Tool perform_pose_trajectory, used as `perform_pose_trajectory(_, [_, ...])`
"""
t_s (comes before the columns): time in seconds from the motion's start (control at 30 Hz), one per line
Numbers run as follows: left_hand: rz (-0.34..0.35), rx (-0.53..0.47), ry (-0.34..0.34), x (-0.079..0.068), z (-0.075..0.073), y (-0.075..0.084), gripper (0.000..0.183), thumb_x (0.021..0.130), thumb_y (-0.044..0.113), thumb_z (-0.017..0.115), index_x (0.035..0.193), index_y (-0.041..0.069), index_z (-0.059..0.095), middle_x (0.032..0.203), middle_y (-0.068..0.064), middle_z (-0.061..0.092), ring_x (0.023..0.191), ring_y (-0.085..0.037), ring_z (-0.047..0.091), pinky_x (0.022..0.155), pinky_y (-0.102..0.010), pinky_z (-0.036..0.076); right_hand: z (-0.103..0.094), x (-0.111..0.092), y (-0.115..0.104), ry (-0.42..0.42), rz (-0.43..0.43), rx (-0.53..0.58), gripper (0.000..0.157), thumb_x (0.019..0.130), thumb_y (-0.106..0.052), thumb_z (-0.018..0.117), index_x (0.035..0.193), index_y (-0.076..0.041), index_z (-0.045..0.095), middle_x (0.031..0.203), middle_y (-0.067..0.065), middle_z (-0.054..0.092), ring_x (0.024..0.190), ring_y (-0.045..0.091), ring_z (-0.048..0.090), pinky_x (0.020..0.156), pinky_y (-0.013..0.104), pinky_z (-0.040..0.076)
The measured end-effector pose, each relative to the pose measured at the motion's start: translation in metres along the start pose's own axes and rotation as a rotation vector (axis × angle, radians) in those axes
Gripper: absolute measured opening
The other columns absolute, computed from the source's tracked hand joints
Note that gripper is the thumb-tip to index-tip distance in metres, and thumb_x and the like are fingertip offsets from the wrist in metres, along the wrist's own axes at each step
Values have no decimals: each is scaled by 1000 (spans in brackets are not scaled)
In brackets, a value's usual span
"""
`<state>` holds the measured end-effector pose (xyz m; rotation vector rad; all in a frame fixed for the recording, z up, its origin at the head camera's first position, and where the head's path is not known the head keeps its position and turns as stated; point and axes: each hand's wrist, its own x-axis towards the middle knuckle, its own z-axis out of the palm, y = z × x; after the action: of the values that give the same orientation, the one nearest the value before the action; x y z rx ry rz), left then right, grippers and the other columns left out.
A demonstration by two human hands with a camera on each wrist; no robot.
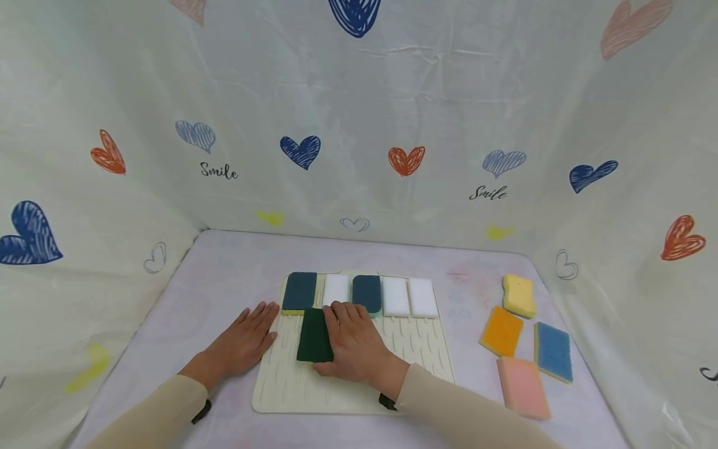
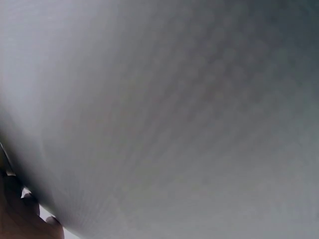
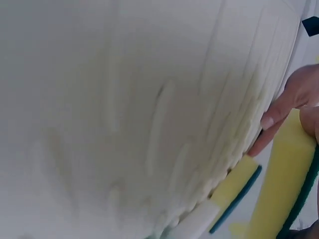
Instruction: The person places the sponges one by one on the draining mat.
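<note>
Green-and-yellow sponge (image 1: 313, 337): over the mat (image 1: 314, 396), just nearer the person than the row; cannot tell if it touches. Right hand (image 1: 359, 343) grips it between thumb and fingers. Left hand (image 1: 244, 340) lies flat, fingers straight, at the mat's left edge. Far edge of mat, left to right: dark sponge (image 1: 300, 290), white block (image 1: 336, 288), second dark sponge (image 1: 367, 293), two more white blocks (image 1: 395, 297). Right of mat, on the table (image 1: 465, 280): yellow sponge (image 1: 518, 295), orange sponge (image 1: 502, 332), blue sponge (image 1: 553, 352), pink sponge (image 1: 524, 387). Progress, judged: about halfway; five laid in row, one in hand, four off the mat
</note>
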<state>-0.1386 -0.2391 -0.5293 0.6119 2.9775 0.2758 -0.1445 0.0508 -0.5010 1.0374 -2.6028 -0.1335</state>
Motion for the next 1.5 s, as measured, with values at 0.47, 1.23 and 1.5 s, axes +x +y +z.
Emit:
perform_pose_trajectory(0.47, [17,-22,-12,0,-3,-2,65,113,36,47,163,-4,32,169,-22,36,158,-43,31,126,-64,27,10,12,-46,-92,-27,40,109,80,-93,55,149,-9,50,136,6,58,122,21,58,103,40,48])
perform_pose_trajectory(1.23, [29,22,-23,7,-5,-6,62,113,32,47,163,-2,33,168,-20,37,157,-42,33,125,-63,29,14,17,-58,-94,-27,24,103,83,-93,49,144,-10,52,127,3,58,114,19,56,97,38,47])
perform_pose_trajectory(1.5, [25,16,-14,7,-2,-9,62,113,32,47,163,-2,33,168,-21,38,157,-42,33,125,-63,29,16,22,-59,-94,-39,12,103,82,-93,50,142,-10,55,125,2,60,113,18,58,97,38,47])
